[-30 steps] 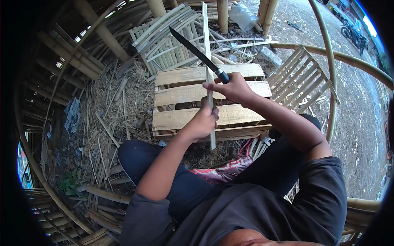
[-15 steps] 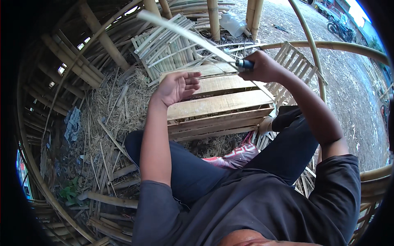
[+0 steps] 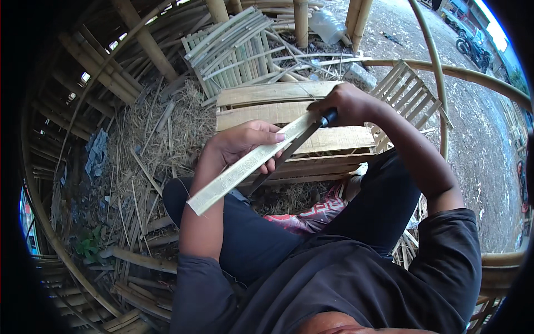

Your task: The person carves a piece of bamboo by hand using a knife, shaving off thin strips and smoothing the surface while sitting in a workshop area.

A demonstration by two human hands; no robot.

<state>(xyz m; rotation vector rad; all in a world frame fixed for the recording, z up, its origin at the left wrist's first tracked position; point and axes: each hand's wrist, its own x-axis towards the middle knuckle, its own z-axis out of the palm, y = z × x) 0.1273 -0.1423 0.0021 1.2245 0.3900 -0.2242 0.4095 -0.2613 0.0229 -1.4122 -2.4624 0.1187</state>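
While L hand [image 3: 246, 141] grips bamboo strip [image 3: 233, 175] abt mid-length, R hand [image 3: 349, 104] clasps knife handle [image 3: 330, 116] nr strip's far end.

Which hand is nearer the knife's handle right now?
Right. The right hand is closed around the knife's handle. The left hand is farther off, to the handle's lower left in view, holding the pale bamboo strip.
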